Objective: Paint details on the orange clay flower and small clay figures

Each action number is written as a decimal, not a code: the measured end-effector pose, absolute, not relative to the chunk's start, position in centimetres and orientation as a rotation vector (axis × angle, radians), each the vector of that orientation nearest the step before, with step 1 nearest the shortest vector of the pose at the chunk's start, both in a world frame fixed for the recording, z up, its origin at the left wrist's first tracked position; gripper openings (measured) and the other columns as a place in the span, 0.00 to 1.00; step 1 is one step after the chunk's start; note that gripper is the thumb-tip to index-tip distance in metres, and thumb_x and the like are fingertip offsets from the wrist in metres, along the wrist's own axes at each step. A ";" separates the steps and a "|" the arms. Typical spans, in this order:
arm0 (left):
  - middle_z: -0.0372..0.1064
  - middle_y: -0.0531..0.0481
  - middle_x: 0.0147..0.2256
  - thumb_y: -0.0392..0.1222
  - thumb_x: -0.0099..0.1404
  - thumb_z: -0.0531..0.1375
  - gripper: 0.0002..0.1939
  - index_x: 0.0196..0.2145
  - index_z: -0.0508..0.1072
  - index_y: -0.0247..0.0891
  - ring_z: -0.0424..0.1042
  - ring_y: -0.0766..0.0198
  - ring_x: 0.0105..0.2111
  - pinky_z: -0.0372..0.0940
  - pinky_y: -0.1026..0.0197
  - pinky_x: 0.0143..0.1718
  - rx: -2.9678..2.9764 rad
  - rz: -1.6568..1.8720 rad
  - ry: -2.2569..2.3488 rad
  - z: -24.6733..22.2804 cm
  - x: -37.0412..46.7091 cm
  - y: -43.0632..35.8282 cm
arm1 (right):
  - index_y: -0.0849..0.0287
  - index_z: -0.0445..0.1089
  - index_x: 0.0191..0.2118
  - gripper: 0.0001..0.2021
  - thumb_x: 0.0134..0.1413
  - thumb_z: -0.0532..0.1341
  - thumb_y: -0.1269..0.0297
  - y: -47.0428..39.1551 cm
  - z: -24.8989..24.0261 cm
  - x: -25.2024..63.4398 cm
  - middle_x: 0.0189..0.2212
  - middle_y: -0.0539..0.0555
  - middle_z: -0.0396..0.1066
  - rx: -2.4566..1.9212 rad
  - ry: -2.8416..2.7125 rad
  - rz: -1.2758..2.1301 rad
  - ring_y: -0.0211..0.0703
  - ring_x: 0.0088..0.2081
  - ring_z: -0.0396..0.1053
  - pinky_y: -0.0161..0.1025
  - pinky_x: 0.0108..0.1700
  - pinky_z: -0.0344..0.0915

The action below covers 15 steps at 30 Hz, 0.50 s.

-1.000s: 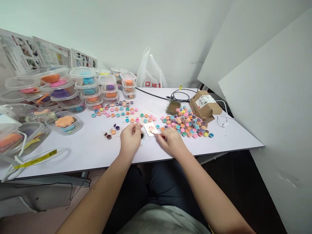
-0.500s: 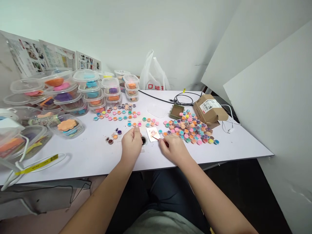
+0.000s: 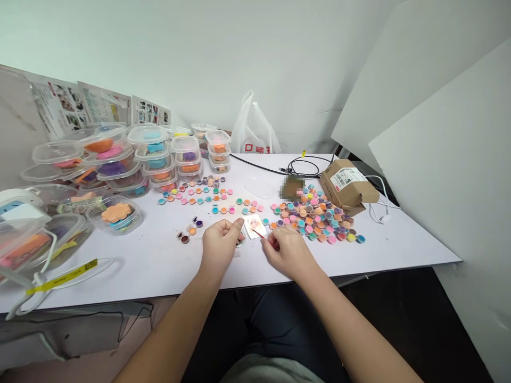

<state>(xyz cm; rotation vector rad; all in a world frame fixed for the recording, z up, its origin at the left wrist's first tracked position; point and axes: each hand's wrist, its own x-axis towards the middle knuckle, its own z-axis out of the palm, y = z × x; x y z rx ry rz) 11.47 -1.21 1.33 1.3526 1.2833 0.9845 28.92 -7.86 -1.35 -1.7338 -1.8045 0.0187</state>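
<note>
My right hand (image 3: 285, 249) pinches a thin red-tipped stick (image 3: 259, 233) whose tip rests on a small white card (image 3: 253, 224) with pinkish marks, lying flat on the white table (image 3: 159, 266). My left hand (image 3: 221, 242) sits just left of the card. Its fingers are curled together and pinched over a small dark pot (image 3: 240, 242), which they mostly hide. A short strip of small paint pots (image 3: 189, 232) lies to the left of that hand.
A heap of small coloured pots (image 3: 315, 215) lies right of the card, rows of pot strips (image 3: 199, 191) behind it. Stacked clear tubs with coloured clay (image 3: 120, 159) fill the left side. A cardboard box (image 3: 347, 183), cables (image 3: 303, 166) and a plastic bag (image 3: 255, 133) stand at the back.
My left hand's fingers have closed rightward over the dark pot, towards the card. My right hand stays with the stick on the card. The head view has shifted slightly.
</note>
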 end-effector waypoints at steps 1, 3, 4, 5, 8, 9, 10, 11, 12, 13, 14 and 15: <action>0.75 0.48 0.24 0.61 0.60 0.66 0.23 0.23 0.74 0.37 0.65 0.67 0.21 0.59 0.64 0.24 1.332 0.981 1.277 1.3 11.5 -1.2 | 0.55 0.57 0.24 0.15 0.61 0.60 0.65 -7.9 -1.3 28.9 0.22 0.52 0.66 -1.733 -1.806 0.017 0.45 0.29 0.64 0.42 0.34 0.59; 0.77 0.46 0.27 0.59 0.58 0.68 0.21 0.28 0.78 0.36 0.70 0.65 0.25 0.62 0.64 0.25 1.289 0.963 1.250 1.3 11.4 -1.1 | 0.55 0.57 0.24 0.15 0.60 0.60 0.65 -7.9 -1.3 28.9 0.22 0.52 0.65 -1.735 -1.810 0.005 0.45 0.29 0.64 0.42 0.34 0.59; 0.78 0.45 0.28 0.58 0.58 0.69 0.20 0.29 0.79 0.36 0.72 0.64 0.27 0.64 0.64 0.26 1.267 0.951 1.231 1.3 11.4 -1.0 | 0.55 0.57 0.24 0.15 0.60 0.60 0.65 -7.9 -1.3 28.9 0.22 0.52 0.65 -1.735 -1.813 -0.003 0.45 0.29 0.64 0.42 0.34 0.59; 0.79 0.44 0.29 0.57 0.57 0.69 0.20 0.31 0.80 0.35 0.74 0.63 0.28 0.66 0.64 0.28 1.243 0.941 1.209 1.2 11.4 -1.0 | 0.55 0.57 0.23 0.16 0.60 0.60 0.65 -7.9 -1.4 28.9 0.22 0.52 0.65 -1.736 -1.816 -0.008 0.45 0.29 0.64 0.42 0.34 0.59; 0.81 0.42 0.34 0.55 0.57 0.70 0.19 0.33 0.80 0.35 0.78 0.61 0.33 0.71 0.62 0.34 1.168 0.933 1.134 0.9 11.4 -0.8 | 0.55 0.56 0.23 0.16 0.61 0.60 0.65 -7.9 -1.4 28.8 0.22 0.52 0.65 -1.742 -1.822 -0.014 0.45 0.29 0.63 0.43 0.34 0.59; 0.82 0.41 0.36 0.55 0.58 0.70 0.19 0.34 0.80 0.34 0.79 0.61 0.34 0.72 0.61 0.37 1.148 0.936 1.098 0.8 11.4 -0.8 | 0.55 0.56 0.23 0.17 0.61 0.60 0.65 -7.9 -1.4 28.8 0.22 0.52 0.66 -1.744 -1.824 -0.011 0.44 0.29 0.63 0.43 0.34 0.59; 0.82 0.40 0.38 0.54 0.58 0.70 0.18 0.35 0.80 0.34 0.80 0.61 0.35 0.73 0.60 0.39 1.134 0.936 1.058 0.8 11.4 -0.8 | 0.55 0.56 0.23 0.17 0.61 0.60 0.65 -7.9 -1.4 28.8 0.22 0.52 0.66 -1.746 -1.824 -0.007 0.44 0.29 0.63 0.43 0.35 0.59; 0.82 0.40 0.38 0.54 0.59 0.70 0.18 0.35 0.80 0.34 0.80 0.61 0.35 0.74 0.59 0.42 1.124 0.932 1.017 0.8 11.4 -0.9 | 0.55 0.55 0.23 0.17 0.61 0.60 0.65 -7.9 -1.4 28.8 0.22 0.52 0.66 -1.749 -1.823 -0.004 0.44 0.29 0.63 0.43 0.35 0.59; 0.82 0.39 0.39 0.53 0.60 0.70 0.18 0.36 0.80 0.33 0.80 0.61 0.36 0.74 0.58 0.44 1.113 0.928 0.978 0.8 11.4 -0.9 | 0.55 0.56 0.23 0.17 0.62 0.60 0.64 -7.9 -1.4 28.7 0.22 0.52 0.66 -1.751 -1.823 -0.003 0.44 0.29 0.63 0.43 0.35 0.59; 0.82 0.39 0.40 0.52 0.60 0.70 0.17 0.37 0.80 0.33 0.80 0.61 0.36 0.75 0.57 0.46 1.101 0.926 0.945 0.8 11.4 -1.0 | 0.55 0.56 0.23 0.16 0.62 0.60 0.64 -7.9 -1.4 28.7 0.22 0.52 0.66 -1.752 -1.823 -0.003 0.45 0.29 0.63 0.43 0.35 0.59; 0.82 0.39 0.40 0.51 0.61 0.70 0.17 0.37 0.79 0.32 0.81 0.61 0.37 0.75 0.57 0.47 1.086 0.925 0.919 0.9 11.4 -1.0 | 0.55 0.56 0.24 0.16 0.62 0.60 0.64 -7.9 -1.3 28.7 0.22 0.52 0.66 -1.753 -1.823 -0.006 0.45 0.29 0.63 0.43 0.35 0.59; 0.82 0.39 0.41 0.50 0.62 0.69 0.16 0.37 0.79 0.32 0.81 0.61 0.37 0.75 0.56 0.49 1.068 0.926 0.898 0.9 11.4 -1.1 | 0.55 0.57 0.24 0.16 0.61 0.60 0.64 -8.0 -1.4 28.7 0.22 0.52 0.66 -1.752 -1.824 -0.011 0.45 0.29 0.63 0.43 0.35 0.59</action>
